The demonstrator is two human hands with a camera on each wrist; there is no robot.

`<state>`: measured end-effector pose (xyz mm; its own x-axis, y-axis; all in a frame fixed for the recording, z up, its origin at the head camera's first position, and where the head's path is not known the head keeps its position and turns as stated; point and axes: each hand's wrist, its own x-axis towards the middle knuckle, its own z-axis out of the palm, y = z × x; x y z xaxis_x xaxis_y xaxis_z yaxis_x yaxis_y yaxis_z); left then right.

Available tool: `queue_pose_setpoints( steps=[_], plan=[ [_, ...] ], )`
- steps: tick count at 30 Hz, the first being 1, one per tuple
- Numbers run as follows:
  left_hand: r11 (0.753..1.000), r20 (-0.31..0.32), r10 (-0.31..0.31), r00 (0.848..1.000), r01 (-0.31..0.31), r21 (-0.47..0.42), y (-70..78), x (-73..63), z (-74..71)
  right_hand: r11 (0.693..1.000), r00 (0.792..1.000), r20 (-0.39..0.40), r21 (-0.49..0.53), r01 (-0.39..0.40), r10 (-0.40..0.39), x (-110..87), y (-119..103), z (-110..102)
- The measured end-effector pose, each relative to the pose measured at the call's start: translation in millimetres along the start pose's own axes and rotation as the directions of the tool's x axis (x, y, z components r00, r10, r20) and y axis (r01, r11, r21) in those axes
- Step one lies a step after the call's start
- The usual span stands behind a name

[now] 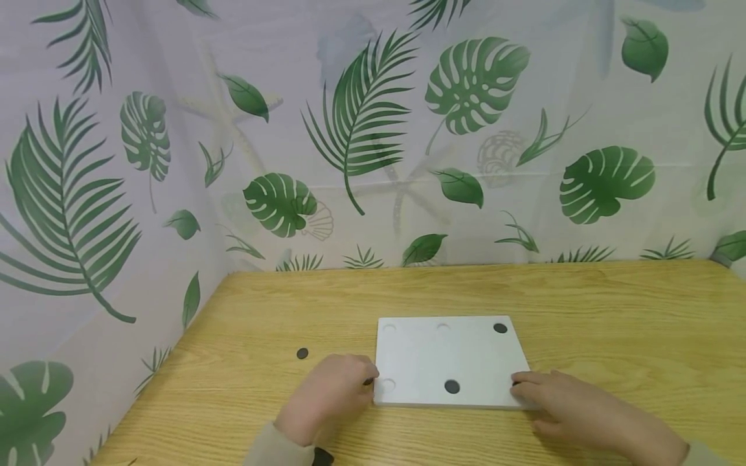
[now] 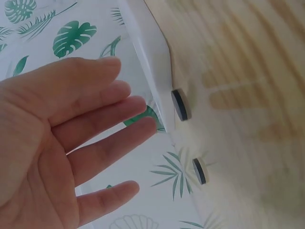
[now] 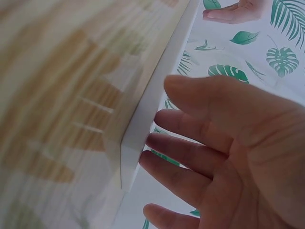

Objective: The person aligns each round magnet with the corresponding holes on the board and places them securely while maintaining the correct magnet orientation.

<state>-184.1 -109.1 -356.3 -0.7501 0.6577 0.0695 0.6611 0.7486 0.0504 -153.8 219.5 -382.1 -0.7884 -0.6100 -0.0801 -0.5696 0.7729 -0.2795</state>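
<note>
A white board (image 1: 443,356) with shallow round recesses lies on the wooden table. Black discs sit in it at the far right (image 1: 500,328) and near middle (image 1: 451,386). My right hand (image 1: 574,404) is at the board's near right corner, its fingertips over a partly hidden disc (image 1: 516,384). Loosely spread fingers (image 3: 181,167) reach that board edge in the right wrist view. Beside the left edge, my left hand (image 1: 335,391) hovers with relaxed fingers, holding nothing. Just by its fingertips a disc (image 2: 179,105) rests on the table against the board; another disc (image 1: 302,353) lies farther left.
Bare-looking recesses show at the board's far left, far middle and near left. A white leaf-print cloth (image 1: 373,162) hangs behind and to the left of the table (image 1: 629,323). A small dark object (image 1: 322,457) shows by the left sleeve.
</note>
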Motion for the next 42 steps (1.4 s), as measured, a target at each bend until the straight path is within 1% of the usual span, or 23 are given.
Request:
queue_pose_setpoints(
  steps=[4, 7, 14, 17, 20, 24, 28, 32, 34, 38, 42],
  plan=[
    [0.999, 0.023, -0.034, 0.999, 0.035, -0.034, -4.4, -2.0, -0.5, 1.0, 1.0, -0.008, -0.016, 0.017, -0.017, 0.0, -0.4, 0.2],
    [0.998, 0.035, -0.046, 0.998, 0.047, -0.046, -6.5, -2.6, -0.8, 0.999, 1.0, -0.015, -0.035, 0.025, -0.026, 0.3, -1.1, 0.5],
    [0.998, 0.029, -0.039, 0.999, 0.041, -0.044, -8.4, -0.4, -0.3, 0.998, 0.999, -0.023, -0.058, 0.032, -0.033, 1.7, -1.5, 0.4],
    [0.998, 0.031, -0.055, 0.998, 0.055, -0.03, -9.4, 0.9, 0.2, 0.997, 0.999, -0.027, -0.066, 0.039, -0.041, 2.5, -1.1, 0.5],
    [0.997, 0.028, -0.074, 0.997, 0.074, 0.006, -10.7, 2.7, 1.2, 0.997, 0.999, -0.028, -0.066, 0.036, -0.037, 3.3, -2.1, 0.4],
    [0.993, 0.009, -0.098, 0.995, 0.097, 0.064, -11.2, 5.6, 1.6, 0.997, 0.999, -0.023, -0.07, 0.033, -0.034, 3.5, -3.1, 0.9],
    [0.985, 0.006, -0.141, 0.99, 0.14, 0.099, -8.9, 8.5, -0.6, 0.997, 1.0, -0.017, -0.071, 0.023, -0.024, 3.7, -3.5, 1.8],
    [0.975, 0.015, -0.202, 0.979, 0.2, 0.096, -6.4, 13.3, -3.1, 0.998, 1.0, -0.008, -0.057, -0.003, 0.002, 3.4, -4.0, 2.5],
    [0.971, 0.014, -0.222, 0.975, 0.22, 0.093, -5.8, 16.2, -3.8, 0.999, 1.0, -0.007, -0.051, -0.007, 0.007, 3.1, -3.2, 2.8],
    [0.969, 0.015, -0.233, 0.972, 0.231, 0.091, -5.6, 20.5, -4.3, 0.999, 1.0, -0.004, -0.045, -0.008, 0.008, 3.3, -1.9, 3.0],
    [0.968, 0.034, -0.241, 0.97, 0.238, 0.081, -5.9, 21.6, -4.0, 0.999, 1.0, 0.007, -0.03, -0.018, 0.018, 4.0, -1.9, 3.2]
  ],
)
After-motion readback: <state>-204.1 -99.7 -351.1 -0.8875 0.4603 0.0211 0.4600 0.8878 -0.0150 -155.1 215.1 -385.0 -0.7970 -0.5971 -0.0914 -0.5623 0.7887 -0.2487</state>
